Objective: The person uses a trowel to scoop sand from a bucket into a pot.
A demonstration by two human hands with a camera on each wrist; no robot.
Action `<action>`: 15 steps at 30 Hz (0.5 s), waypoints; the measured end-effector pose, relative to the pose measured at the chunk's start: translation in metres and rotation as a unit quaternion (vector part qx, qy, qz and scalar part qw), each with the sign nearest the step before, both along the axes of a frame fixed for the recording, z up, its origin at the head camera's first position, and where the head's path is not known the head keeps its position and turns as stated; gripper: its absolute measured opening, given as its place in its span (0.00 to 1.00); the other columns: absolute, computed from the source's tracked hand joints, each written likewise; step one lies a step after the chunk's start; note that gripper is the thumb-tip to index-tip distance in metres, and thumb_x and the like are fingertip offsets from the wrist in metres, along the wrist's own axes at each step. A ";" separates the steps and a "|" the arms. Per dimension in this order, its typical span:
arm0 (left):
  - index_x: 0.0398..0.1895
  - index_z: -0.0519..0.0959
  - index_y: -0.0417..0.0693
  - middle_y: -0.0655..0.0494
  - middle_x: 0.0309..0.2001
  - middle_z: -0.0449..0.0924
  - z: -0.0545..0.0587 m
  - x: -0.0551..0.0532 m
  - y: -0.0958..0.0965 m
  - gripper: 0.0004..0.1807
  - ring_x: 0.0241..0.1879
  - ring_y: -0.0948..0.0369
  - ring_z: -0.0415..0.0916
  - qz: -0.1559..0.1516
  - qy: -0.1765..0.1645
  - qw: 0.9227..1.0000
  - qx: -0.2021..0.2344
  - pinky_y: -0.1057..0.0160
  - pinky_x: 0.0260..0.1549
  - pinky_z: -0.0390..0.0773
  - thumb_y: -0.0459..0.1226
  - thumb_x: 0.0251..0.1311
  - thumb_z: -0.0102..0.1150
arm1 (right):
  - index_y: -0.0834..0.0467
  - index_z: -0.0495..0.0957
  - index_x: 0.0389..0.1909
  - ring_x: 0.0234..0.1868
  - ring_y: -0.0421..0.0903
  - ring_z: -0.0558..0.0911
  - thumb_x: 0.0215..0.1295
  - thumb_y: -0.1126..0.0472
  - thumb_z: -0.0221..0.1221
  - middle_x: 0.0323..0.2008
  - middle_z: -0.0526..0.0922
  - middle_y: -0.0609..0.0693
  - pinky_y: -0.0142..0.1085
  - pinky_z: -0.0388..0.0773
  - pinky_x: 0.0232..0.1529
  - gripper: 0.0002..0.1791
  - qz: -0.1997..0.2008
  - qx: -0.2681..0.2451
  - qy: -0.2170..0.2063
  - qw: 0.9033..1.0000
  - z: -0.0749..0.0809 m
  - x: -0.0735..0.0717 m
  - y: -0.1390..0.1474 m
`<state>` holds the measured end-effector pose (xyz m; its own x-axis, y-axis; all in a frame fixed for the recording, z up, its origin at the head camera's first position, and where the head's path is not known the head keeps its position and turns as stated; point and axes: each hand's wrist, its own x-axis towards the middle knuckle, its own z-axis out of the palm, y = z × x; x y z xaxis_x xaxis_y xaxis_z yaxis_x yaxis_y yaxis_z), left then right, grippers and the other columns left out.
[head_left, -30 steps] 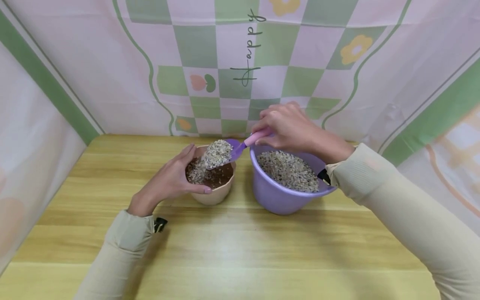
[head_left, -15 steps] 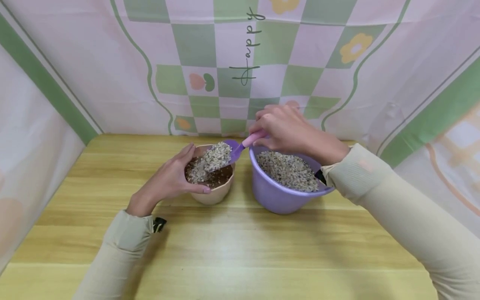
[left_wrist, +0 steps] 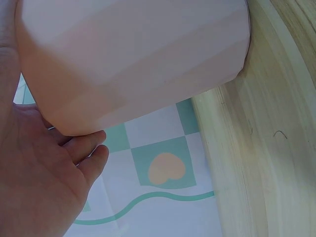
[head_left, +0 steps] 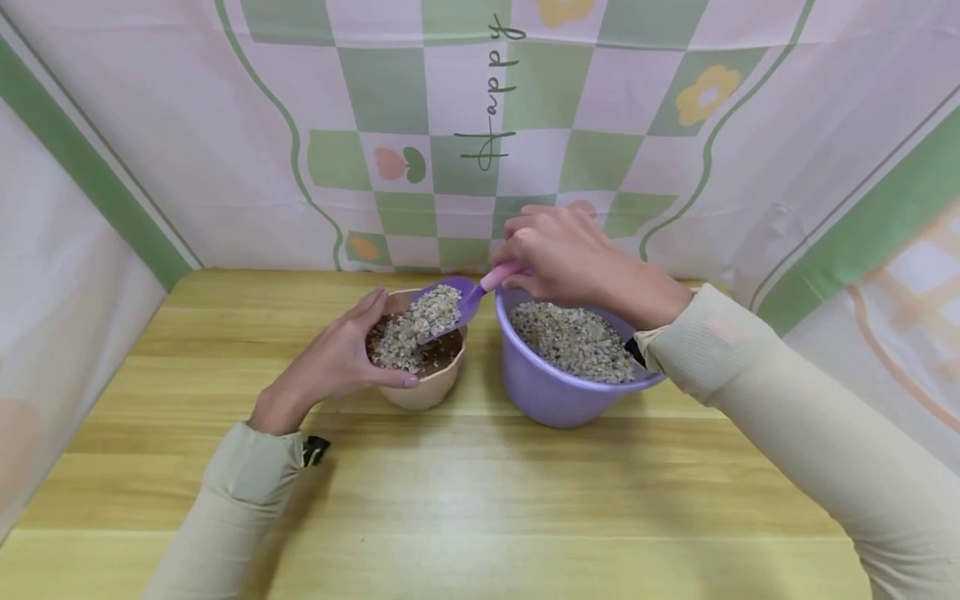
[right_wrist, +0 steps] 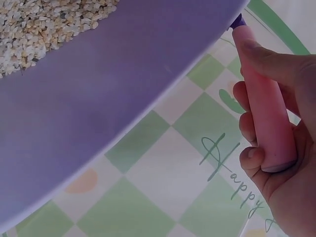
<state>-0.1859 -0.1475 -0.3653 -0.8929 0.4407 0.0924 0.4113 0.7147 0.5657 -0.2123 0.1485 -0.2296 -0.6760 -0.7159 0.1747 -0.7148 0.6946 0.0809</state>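
Note:
My left hand point(head_left: 330, 354) grips a beige faceted flower pot point(head_left: 423, 393), thumb along the near rim and fingers around the far left side. Its wall point(left_wrist: 143, 54) fills the top of the left wrist view. Inside the pot, brown soil point(head_left: 447, 350) shows beside pale gravel. Wrapped around the pink handle point(right_wrist: 264, 106), my right hand point(head_left: 558, 254) holds a small trowel with a purple blade point(head_left: 472, 302). The blade tilts down to the left over the pot, its tip close over the soil. Gravel point(head_left: 435, 312) lies on it and runs into the heap in the pot.
A purple bucket point(head_left: 551, 398) holding more gravel point(head_left: 573, 342) stands right of the pot, under my right wrist. The wooden table point(head_left: 450, 508) ends at a checked cloth backdrop point(head_left: 465, 225) just behind both containers. Cloth point(head_left: 67, 250) also hangs at the left and right.
The trowel has shifted slightly left and lower over the pot. Gravel has spread over more of the soil. My left hand keeps its grip on the pot.

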 end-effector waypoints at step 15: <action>0.78 0.48 0.37 0.39 0.78 0.44 0.000 0.000 0.000 0.76 0.74 0.40 0.49 0.002 -0.002 1.000 -0.003 0.41 0.70 0.56 0.70 0.33 0.74 | 0.48 0.89 0.33 0.33 0.47 0.75 0.59 0.56 0.71 0.28 0.79 0.45 0.38 0.72 0.24 0.02 0.029 0.016 0.021 0.999 0.000 0.001 -0.007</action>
<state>-0.1862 -0.1472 -0.3649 -0.8952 0.4373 0.0858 0.4057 0.7201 0.5628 -0.2109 0.1417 -0.2297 -0.6250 -0.7599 0.1785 -0.7496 0.6481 0.1344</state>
